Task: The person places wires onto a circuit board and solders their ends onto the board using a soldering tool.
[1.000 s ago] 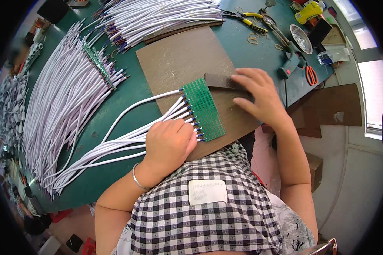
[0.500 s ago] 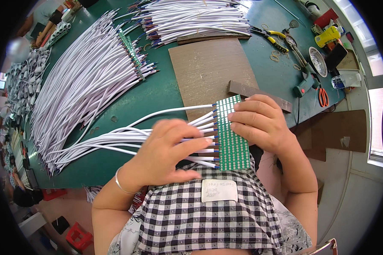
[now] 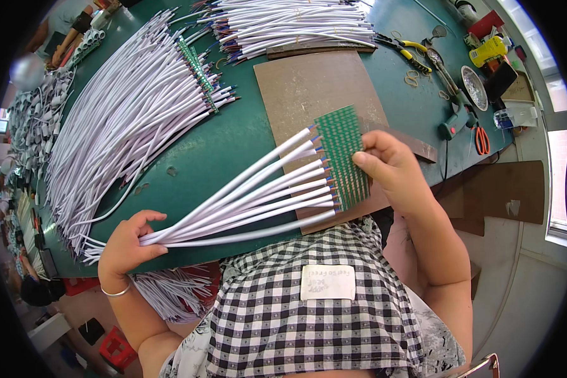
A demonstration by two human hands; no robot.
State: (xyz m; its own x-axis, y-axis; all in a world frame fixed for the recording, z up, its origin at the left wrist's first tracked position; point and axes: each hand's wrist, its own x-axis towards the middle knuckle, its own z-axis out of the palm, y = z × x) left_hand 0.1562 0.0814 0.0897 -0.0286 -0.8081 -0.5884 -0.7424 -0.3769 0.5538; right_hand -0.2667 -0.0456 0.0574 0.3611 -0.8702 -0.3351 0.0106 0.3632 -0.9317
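Note:
Between my two hands stretches a fan of white cables (image 3: 252, 186), their thin coloured wire ends meeting the left edge of a green circuit board panel (image 3: 343, 154). My left hand (image 3: 132, 242) is closed around the far-left part of these cables, where they gather into a bundle. My right hand (image 3: 387, 157) pinches the panel's right edge between thumb and fingers. The panel is tilted and slightly blurred, over a brown board (image 3: 290, 88) on the table. Whether every wire is joined to the panel is too small to tell.
A large pile of white cables (image 3: 120, 107) with green panels (image 3: 195, 72) lies left; another cable stack (image 3: 290, 28) is at the back. A brown bar (image 3: 422, 150), pliers (image 3: 409, 53), soldering iron (image 3: 453, 123), orange-handled scissors (image 3: 482, 140) and metal bowl (image 3: 474, 88) lie right.
My left hand has moved left along the cables and closed around them. My right hand now pinches the panel's edge; the panel has shifted up, away from my lap, and tilted.

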